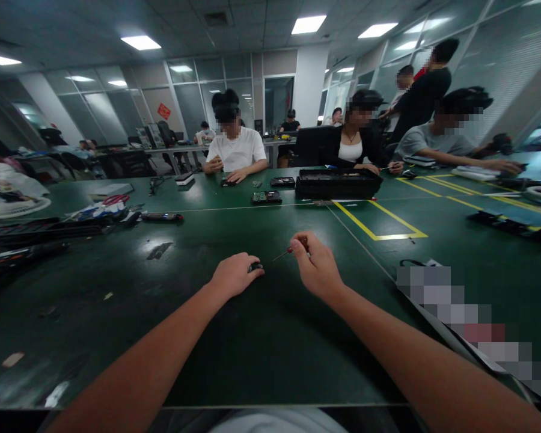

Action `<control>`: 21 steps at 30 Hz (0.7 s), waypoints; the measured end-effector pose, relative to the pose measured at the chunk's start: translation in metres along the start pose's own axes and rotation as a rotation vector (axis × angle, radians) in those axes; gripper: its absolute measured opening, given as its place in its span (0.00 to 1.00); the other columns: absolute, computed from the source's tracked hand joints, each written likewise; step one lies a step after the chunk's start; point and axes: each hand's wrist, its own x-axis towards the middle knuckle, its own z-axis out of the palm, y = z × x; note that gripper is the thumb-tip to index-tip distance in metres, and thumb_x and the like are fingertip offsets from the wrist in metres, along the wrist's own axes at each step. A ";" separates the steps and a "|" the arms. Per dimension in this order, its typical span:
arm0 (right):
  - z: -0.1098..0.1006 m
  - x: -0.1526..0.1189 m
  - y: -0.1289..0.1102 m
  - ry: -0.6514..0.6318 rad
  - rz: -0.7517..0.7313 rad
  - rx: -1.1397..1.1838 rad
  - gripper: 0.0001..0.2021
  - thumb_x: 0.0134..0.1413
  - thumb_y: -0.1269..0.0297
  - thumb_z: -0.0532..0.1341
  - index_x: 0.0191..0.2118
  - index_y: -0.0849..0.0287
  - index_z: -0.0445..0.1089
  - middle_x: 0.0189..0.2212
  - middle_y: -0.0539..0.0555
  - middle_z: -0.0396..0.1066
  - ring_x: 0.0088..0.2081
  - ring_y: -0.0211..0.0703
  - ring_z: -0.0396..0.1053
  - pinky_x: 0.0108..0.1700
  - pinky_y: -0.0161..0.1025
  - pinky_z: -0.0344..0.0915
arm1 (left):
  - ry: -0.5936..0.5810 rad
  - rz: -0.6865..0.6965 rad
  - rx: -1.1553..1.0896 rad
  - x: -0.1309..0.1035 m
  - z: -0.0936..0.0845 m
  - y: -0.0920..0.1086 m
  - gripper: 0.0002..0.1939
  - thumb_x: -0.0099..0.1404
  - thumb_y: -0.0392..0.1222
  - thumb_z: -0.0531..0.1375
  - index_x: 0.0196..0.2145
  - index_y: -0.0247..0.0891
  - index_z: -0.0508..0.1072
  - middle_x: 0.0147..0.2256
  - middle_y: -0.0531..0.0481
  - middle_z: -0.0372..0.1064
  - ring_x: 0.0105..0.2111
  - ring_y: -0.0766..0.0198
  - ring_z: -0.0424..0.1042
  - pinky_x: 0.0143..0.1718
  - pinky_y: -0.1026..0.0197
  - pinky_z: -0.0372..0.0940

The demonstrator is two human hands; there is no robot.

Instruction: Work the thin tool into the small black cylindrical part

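My left fingers [253, 275] grip a dark part [255, 266], likely steadying it over the table [234, 355]; right fingers [300, 251] pinch a screwdriver [290, 249], tip toward eight o'clock, apart from it.

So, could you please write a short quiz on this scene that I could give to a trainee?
1. Which hand holds the screwdriver?
2. True or false: a gap shows between the screwdriver's tip and the small part in the left hand.
3. Which colour is the long box across the table: a) white, b) red, c) black?

Key:
1. The right hand.
2. True.
3. c) Black.
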 end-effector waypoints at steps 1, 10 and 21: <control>0.000 0.000 0.000 -0.001 -0.002 0.001 0.11 0.67 0.58 0.50 0.39 0.56 0.65 0.29 0.52 0.71 0.29 0.42 0.68 0.33 0.38 0.60 | -0.005 0.000 0.001 0.000 0.001 0.000 0.17 0.65 0.54 0.59 0.46 0.44 0.77 0.40 0.44 0.72 0.38 0.53 0.71 0.37 0.56 0.64; 0.000 0.000 0.002 0.002 -0.010 0.013 0.11 0.67 0.57 0.50 0.38 0.56 0.65 0.28 0.50 0.70 0.28 0.41 0.66 0.32 0.37 0.59 | 0.113 -0.153 -0.151 0.002 -0.015 -0.007 0.13 0.66 0.49 0.56 0.42 0.39 0.74 0.38 0.44 0.73 0.38 0.55 0.72 0.38 0.57 0.62; 0.001 0.000 0.004 -0.026 0.003 0.023 0.13 0.68 0.56 0.50 0.39 0.57 0.66 0.27 0.51 0.69 0.28 0.41 0.66 0.31 0.38 0.58 | 0.655 -0.661 -1.154 -0.015 -0.102 -0.104 0.05 0.63 0.39 0.55 0.33 0.34 0.66 0.23 0.55 0.60 0.21 0.71 0.59 0.25 0.67 0.57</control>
